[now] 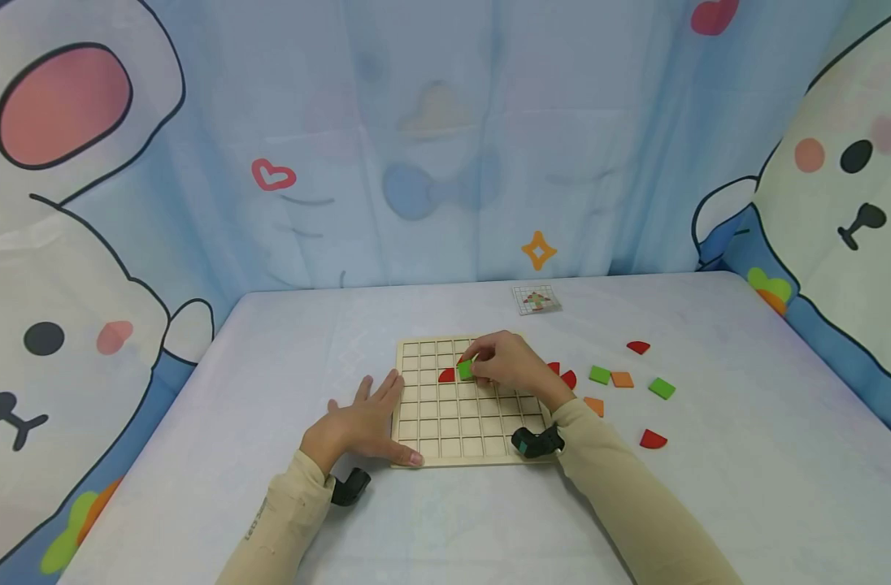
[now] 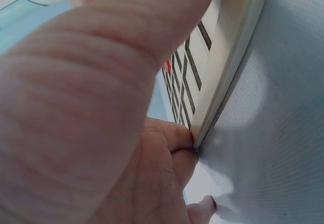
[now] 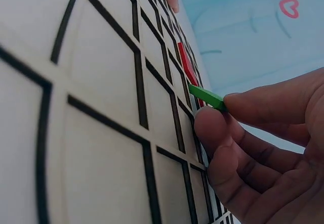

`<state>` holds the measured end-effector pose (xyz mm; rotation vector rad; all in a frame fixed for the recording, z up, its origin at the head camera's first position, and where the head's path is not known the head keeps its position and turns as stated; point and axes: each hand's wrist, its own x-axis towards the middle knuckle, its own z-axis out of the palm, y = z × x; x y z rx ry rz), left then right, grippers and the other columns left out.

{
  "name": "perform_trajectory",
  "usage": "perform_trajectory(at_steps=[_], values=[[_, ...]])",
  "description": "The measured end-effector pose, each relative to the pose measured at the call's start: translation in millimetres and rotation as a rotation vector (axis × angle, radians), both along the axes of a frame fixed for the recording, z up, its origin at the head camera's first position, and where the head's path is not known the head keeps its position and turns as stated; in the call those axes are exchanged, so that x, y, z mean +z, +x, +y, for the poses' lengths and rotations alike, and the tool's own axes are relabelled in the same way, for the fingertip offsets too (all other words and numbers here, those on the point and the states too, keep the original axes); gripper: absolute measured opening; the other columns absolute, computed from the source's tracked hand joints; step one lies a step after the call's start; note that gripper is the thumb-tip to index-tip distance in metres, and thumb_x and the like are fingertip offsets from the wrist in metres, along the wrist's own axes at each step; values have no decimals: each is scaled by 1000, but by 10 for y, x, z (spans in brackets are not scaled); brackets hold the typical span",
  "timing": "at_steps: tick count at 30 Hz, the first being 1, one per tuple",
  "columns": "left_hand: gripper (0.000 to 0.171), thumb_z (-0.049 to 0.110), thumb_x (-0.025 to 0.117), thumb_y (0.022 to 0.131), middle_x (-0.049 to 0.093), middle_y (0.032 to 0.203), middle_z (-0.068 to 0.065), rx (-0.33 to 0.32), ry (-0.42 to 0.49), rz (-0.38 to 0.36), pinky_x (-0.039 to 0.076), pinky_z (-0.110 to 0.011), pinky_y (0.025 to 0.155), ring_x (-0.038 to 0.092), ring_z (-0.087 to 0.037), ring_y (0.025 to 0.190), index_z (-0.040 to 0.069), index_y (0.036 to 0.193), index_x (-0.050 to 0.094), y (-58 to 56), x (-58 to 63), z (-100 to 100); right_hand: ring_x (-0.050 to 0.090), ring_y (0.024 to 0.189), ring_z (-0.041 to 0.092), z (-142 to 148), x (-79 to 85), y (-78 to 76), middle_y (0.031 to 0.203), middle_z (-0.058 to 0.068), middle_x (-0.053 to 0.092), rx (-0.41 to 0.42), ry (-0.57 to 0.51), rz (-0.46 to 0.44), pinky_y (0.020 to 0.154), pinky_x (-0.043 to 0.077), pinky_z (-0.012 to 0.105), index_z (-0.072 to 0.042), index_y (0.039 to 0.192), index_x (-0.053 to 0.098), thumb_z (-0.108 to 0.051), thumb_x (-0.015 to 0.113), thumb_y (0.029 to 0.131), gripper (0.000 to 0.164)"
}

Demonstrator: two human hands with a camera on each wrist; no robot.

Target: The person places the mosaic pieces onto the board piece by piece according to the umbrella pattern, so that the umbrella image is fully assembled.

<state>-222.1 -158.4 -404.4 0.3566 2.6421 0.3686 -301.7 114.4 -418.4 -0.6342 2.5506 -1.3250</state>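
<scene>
A square wooden grid board lies on the white-covered table. My left hand rests at its left side, fingers spread, thumb on the front left corner; the left wrist view shows fingers against the board's edge. My right hand pinches a green square tile between thumb and fingertip, tilted over the upper middle of the grid. Just left of that tile, a red quarter-round tile sits in a cell. Another red piece is partly hidden behind the green tile and the fingers.
Right of the board lie loose tiles: red quarter-rounds, green squares and orange pieces. Two red tiles lie close by the right forearm. A small pattern card is behind the board, before a blue curtain.
</scene>
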Motion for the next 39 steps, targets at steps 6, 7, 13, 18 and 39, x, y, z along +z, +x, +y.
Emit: perform_trajectory(at_steps=[6, 7, 13, 18, 39], values=[[130, 64, 87, 82, 2, 181, -4, 0, -3, -2, 10, -85, 114, 0, -42, 163, 10, 173, 11, 0, 6, 2, 68, 68, 19, -35, -17, 11, 79, 6, 71, 2, 23, 5, 62, 49, 33, 0, 117, 77, -2, 66, 99, 21], [130, 64, 87, 82, 2, 181, -3, 1, -3, -3, 10, -85, 114, 0, -42, 163, 10, 173, 11, 0, 7, 2, 68, 68, 18, -42, -24, 8, 80, 5, 71, -1, 25, 5, 61, 49, 32, 1, 116, 76, -2, 66, 99, 20], [130, 64, 86, 83, 3, 181, -4, 0, -6, -3, 10, -85, 114, 1, -42, 163, 10, 173, 11, 2, 4, 1, 67, 65, 18, -70, -44, 11, 82, 5, 70, -22, 53, 27, 60, 50, 32, 1, 112, 73, -2, 65, 98, 17], [130, 63, 87, 83, 2, 181, -4, -1, -5, -5, 10, -85, 113, 1, -42, 163, 10, 173, 10, 1, 2, 0, 67, 64, 16, -84, -33, 28, 83, 5, 68, -38, 89, 69, 63, 53, 33, 1, 108, 69, -2, 66, 97, 12], [132, 64, 87, 81, 2, 181, -4, 7, -3, -6, 9, -85, 113, 0, -42, 163, 10, 173, 10, -6, -14, -1, 56, 74, 18, -140, -62, 41, 84, 3, 66, -46, 183, 197, 71, 49, 36, -2, 98, 71, 2, 67, 93, 8]])
